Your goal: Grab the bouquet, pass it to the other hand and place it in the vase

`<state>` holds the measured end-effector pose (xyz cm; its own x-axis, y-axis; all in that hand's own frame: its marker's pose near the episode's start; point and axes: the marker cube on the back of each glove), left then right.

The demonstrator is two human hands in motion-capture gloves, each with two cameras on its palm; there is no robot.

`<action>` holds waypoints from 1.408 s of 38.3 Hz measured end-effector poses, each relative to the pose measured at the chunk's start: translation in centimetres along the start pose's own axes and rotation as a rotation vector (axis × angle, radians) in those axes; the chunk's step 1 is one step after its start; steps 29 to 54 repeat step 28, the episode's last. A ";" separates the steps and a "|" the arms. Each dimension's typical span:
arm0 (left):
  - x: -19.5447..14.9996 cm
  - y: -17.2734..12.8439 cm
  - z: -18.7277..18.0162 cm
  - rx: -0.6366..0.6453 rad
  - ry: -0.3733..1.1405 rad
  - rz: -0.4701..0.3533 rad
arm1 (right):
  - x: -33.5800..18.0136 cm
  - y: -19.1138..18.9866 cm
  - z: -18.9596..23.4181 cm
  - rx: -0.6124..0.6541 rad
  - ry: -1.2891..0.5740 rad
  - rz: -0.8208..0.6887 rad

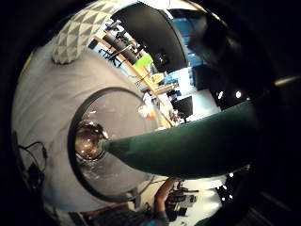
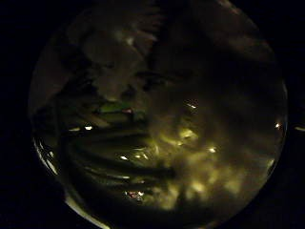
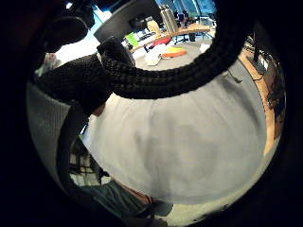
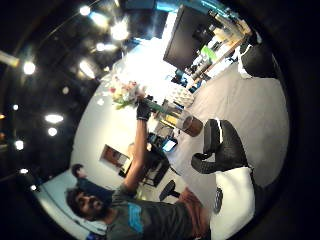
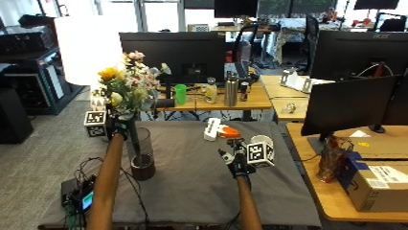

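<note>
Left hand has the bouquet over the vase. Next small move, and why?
Probably lower it straight down. The left hand grips the mixed flower bouquet by its green wrapped stem, whose tip already sits at the mouth of the clear glass vase with a dark base. The right hand hovers over the grey cloth-covered table, holding nothing.

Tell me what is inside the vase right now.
Only the green stem end of the bouquet, held by the left hand, dips into the vase. Its dark base hides anything at the very bottom.

A white-and-orange object [image 5: 215, 130] lies on the grey tablecloth [image 5: 191, 187], near its far edge
</note>
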<state>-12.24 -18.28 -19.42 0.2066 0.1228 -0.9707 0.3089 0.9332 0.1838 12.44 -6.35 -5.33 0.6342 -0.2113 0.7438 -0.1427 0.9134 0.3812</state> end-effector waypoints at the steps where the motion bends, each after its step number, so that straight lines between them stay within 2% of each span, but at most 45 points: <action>1: 0.0 0.2 0.0 -0.017 -0.013 -0.004 | 0.0 0.0 0.0 0.000 0.001 -0.002; 5: 0.3 0.5 -0.4 -0.065 -0.056 -0.003 | -0.4 0.1 -0.1 0.002 -0.001 -0.010; 10: 1.6 0.9 -2.2 -0.118 -0.069 0.057 | -1.2 0.2 -0.2 0.007 -0.004 -0.028; 15: 3.9 2.6 -4.7 -0.028 -0.101 0.130 | -1.7 0.1 0.1 0.009 -0.016 -0.048; 24: 3.8 4.0 -8.6 0.036 -0.054 0.229 | -1.9 0.2 0.9 -0.005 -0.024 -0.045; 28: 3.5 4.4 -9.8 0.081 -0.081 0.231 | -1.9 0.1 1.2 -0.005 -0.024 -0.044; 54: 3.5 4.4 -9.8 0.081 -0.081 0.231 | -1.9 0.1 1.2 -0.005 -0.024 -0.044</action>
